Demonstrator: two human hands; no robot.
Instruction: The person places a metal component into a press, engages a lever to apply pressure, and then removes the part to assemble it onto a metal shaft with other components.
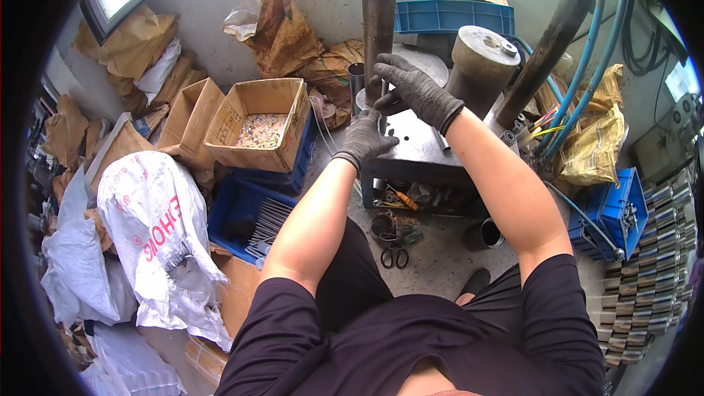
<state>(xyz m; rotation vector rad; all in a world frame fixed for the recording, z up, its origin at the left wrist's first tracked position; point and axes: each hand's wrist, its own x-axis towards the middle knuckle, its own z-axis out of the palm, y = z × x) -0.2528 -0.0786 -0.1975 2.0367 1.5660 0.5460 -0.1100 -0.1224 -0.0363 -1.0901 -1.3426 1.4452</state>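
A tall, dark metal rod (378,7) stands upright over a grey metal worktop (422,154). My right hand (422,92), in a dark grey glove, has its fingers curled against the rod's lower part. Just below it, my left hand (363,141), gloved alike, is closed near the foot of the rod with its thumb out to the side. Whatever lies inside its fingers is hidden. Right of the rod stands a thick steel cylinder (484,55) with a small metal ring (508,48) on top. Dark holes show in the worktop beside my left hand.
To the left stand a cardboard box (253,154) of small bits, a blue crate (238,205) with metal rods and a white sack (158,213). Scissors (394,257) lie on the floor. Blue hoses (587,66), a blue bin (612,209) and stacked metal pieces (649,271) are right.
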